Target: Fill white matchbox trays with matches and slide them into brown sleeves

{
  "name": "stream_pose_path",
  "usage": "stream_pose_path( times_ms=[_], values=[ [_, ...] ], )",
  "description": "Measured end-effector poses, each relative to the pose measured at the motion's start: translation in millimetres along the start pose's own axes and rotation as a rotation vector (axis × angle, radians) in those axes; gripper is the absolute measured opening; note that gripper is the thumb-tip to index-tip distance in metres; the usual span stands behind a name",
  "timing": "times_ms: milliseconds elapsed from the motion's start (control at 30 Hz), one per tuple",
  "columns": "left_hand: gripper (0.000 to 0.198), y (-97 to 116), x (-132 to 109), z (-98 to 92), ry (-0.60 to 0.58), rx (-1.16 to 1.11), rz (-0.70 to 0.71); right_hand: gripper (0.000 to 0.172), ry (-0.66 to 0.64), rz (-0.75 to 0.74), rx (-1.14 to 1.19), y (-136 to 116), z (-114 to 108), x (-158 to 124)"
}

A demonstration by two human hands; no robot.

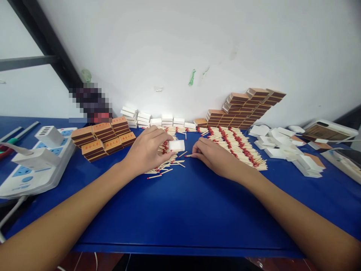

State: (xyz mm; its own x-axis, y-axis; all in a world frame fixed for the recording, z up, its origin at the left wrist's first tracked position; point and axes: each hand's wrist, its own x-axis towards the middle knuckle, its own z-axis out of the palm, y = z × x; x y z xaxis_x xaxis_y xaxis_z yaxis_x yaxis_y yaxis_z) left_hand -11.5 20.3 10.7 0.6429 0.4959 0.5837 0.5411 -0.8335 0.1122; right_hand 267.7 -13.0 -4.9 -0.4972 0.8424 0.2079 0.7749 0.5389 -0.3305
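Between the thumb and fingers of my left hand (149,149) is a small white matchbox tray (176,146), its open side facing me. My right hand (212,155) pinches a single match (188,155), its red head pointing left toward the tray, a short gap away. Loose matches (166,171) lie under and in front of my left hand. Beyond and right of my right hand, a broad bed of matches (239,145) covers the blue table (180,210), red heads lined up in rows.
Printed matchboxes (93,148) stand stacked at the left, beside a white power strip (53,169). White trays (167,119) line the wall. A tall stepped stack of brown matchboxes (239,113) leans there. More white trays (282,145) lie scattered at the right.
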Motion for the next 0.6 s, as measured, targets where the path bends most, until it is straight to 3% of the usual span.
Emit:
stream_pose_path(
  times_ms=[200,600],
  values=[
    [0.030,2,-1,2.0,-0.018,0.009,0.000,0.013,0.085,-0.023,-0.022,-4,-11,-5],
    [0.026,0,0,-0.7,-0.036,0.045,-0.010,0.015,0.014,-0.045,0.016,10,4,6]
  ],
)
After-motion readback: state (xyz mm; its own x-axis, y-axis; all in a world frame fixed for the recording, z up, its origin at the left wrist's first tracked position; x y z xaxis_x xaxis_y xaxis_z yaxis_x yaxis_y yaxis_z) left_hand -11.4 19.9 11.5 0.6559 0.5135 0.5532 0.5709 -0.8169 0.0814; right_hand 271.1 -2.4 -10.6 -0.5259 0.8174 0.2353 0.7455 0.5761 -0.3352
